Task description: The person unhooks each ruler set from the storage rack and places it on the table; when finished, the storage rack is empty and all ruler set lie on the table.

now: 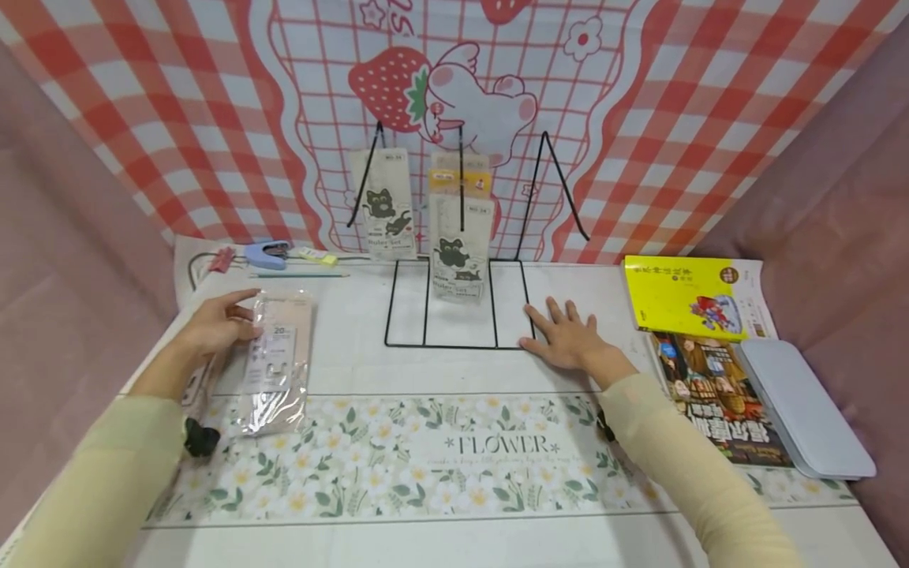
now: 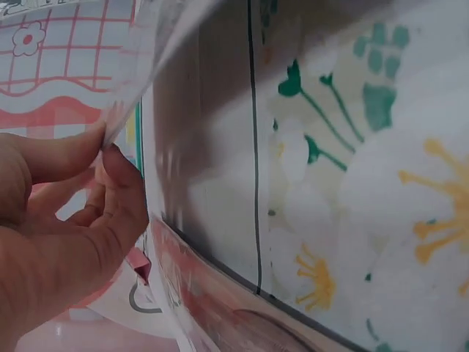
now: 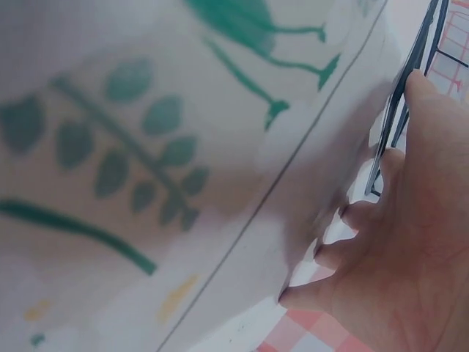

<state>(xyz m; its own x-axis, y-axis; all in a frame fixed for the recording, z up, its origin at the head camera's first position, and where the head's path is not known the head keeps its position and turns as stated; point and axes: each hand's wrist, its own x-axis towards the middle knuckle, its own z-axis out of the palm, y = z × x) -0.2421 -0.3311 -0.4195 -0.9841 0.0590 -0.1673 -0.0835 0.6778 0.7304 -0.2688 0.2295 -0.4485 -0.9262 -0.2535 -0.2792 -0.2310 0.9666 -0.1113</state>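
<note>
Under the left hand (image 1: 216,323), a second packet (image 1: 195,386) is partly hidden by the wrist. The clear packet (image 1: 280,363) pinched by that hand bears print too small to read; in the left wrist view it blurs and leaves the top edge. Ahead, between the hands, a hanging ruler set (image 1: 450,252) hides most of a yellow packet (image 1: 443,183) and part of the wire rack (image 1: 424,345). Right of the right hand (image 1: 564,338), a grey case (image 1: 808,409) covers part of a dark book (image 1: 710,394). Both sleeves (image 1: 696,465) run off the bottom edge.
</note>
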